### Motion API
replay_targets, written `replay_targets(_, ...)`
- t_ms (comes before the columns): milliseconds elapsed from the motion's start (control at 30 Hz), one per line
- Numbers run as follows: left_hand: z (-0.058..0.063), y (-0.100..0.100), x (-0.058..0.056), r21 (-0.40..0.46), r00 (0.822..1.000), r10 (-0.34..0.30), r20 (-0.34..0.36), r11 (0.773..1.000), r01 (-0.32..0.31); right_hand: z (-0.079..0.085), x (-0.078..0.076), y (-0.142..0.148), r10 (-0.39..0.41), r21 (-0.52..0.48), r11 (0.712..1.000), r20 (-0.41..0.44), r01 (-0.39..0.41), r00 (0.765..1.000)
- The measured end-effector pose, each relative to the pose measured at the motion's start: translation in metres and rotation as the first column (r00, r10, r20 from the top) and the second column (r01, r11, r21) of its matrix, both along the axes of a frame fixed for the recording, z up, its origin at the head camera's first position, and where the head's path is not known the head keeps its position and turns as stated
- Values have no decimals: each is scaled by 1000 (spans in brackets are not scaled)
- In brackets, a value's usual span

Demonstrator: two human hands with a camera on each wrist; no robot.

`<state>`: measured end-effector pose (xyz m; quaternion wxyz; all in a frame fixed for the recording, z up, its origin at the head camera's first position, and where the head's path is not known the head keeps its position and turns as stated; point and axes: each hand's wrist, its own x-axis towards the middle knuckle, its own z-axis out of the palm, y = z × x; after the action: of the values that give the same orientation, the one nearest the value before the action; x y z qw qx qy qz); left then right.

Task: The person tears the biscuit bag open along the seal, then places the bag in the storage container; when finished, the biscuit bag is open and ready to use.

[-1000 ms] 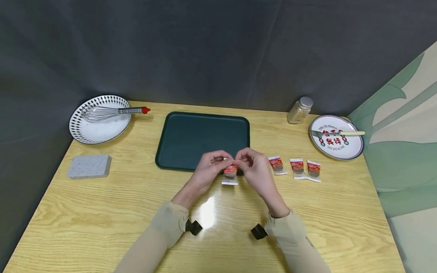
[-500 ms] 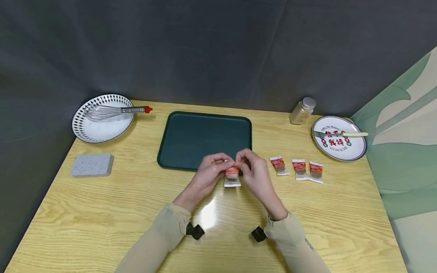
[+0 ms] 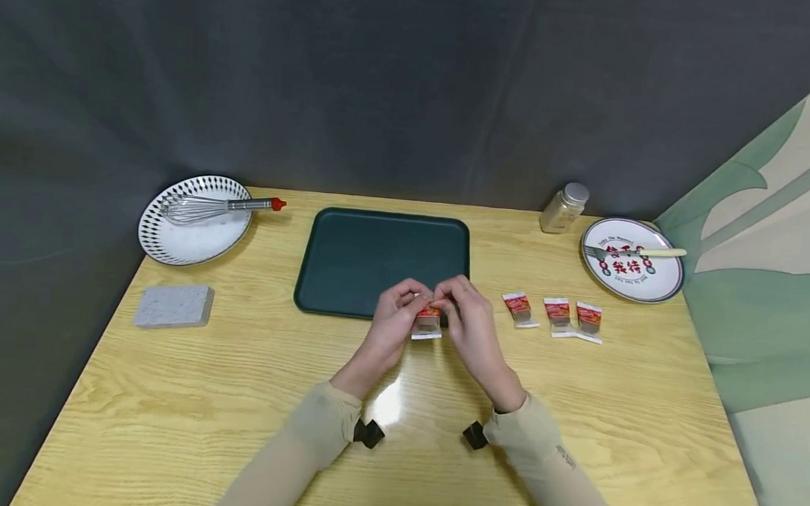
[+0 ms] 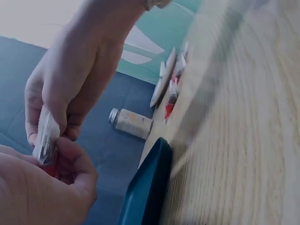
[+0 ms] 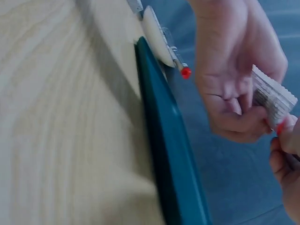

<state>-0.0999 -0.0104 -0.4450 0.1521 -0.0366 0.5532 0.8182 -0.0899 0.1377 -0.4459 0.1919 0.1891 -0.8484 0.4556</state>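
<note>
centrally, the left hand and the right hand both pinch one red-and-clear packet, raised off the wooden table by the near right corner of a dark green tray. rightward: three like packets; one lidded jar; one lettered plate bearing a fork. leftward: one patterned plate bearing a whisk; one grey block.

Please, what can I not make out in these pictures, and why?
Head: the far end of the held packet; the left hand and right hand hide it.
Head: any lettering on the loose packets; too small.
Left wrist: part of the tray; cut off by the bottom edge.
Right wrist: much of the right hand; cut off by the right edge.
</note>
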Motion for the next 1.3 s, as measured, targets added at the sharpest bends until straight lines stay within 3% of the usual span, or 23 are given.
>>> replay_targets(200, -1, 11, 0, -84, 996, 57, -75, 994, -63, -10, 2, -6, -38, -164, 986, 24, 41, 999)
replay_targets(300, -1, 13, -1, -82, 993, 62, -105, 994, -71, -12, 3, -11, -27, -344, 937, 116, 66, 993)
replay_targets(367, -2, 12, -2, -73, 988, 60, -140, 995, -71, -10, 4, -15, 31, -515, 853, 218, 88, 975)
replay_targets(467, -4, 8, -3, -58, 978, 74, -196, 994, -87, -6, 5, -22, 176, -743, 652, 347, 155, 921)
replay_targets(533, -5, 6, -3, -50, 971, 96, -219, 993, -109, -3, 5, -27, 253, -820, 536, 383, 201, 888)
replay_targets(600, -4, 5, -2, -36, 967, 118, -224, 991, -129, -1, 5, -30, 278, -847, 485, 386, 219, 879)
replay_targets(700, -2, 8, -3, 0, 969, 140, -201, 990, -143, -2, 6, -31, 232, -841, 504, 352, 197, 907)
replay_targets(833, 1, 13, -2, 33, 974, 173, -147, 985, -170, -8, 8, -31, 97, -748, 643, 291, 163, 952)
replay_targets(933, 2, 15, -2, 30, 974, 190, -125, 982, -188, -11, 10, -30, 8, -654, 741, 231, 149, 973)
replay_targets(1000, 3, 16, -3, 20, 973, 195, -126, 981, -194, -12, 11, -30, -19, -604, 787, 182, 127, 983)
replay_targets(1133, 2, 15, -4, -14, 969, 204, -140, 978, -207, -15, 12, -29, -27, -526, 848, 93, 72, 995)
replay_targets(1300, 2, 15, -6, -56, 962, 225, -157, 970, -236, -18, 11, -30, -35, -481, 876, 42, 50, 999)
